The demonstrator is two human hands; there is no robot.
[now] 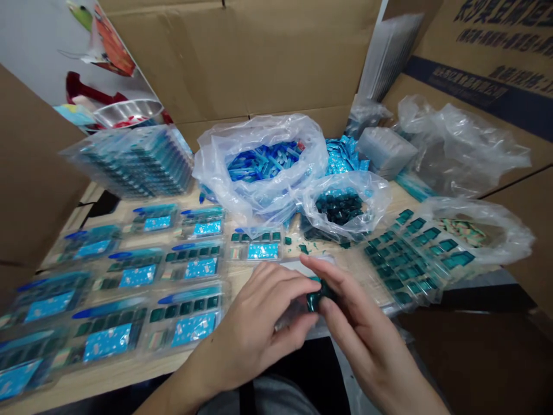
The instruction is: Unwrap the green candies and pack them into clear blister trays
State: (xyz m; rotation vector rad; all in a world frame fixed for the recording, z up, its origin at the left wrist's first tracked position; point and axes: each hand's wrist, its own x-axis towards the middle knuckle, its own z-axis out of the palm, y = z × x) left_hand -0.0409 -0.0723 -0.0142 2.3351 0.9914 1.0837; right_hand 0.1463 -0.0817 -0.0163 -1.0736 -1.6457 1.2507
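My left hand [254, 314] and my right hand [363, 323] meet at the table's front edge, fingers bent towards each other. Between their fingertips is a small glossy dark green piece [314, 301], partly covered by the fingers; whether it is one piece or more I cannot tell. Beneath the hands lies a clear plastic tray [285, 314], mostly hidden. Just beyond them a few loose green bits [304, 249] lie on the table. Behind these stands an open plastic bag of dark green pieces [339, 206].
Filled clear packs [194, 317] with blue sticks and blue packets cover the left side. A large bag of blue sticks [268, 161] stands at the back, beside stacked trays [138, 161]. Sheets of green pieces [406, 259] lie right. Cardboard [242, 63] walls the back.
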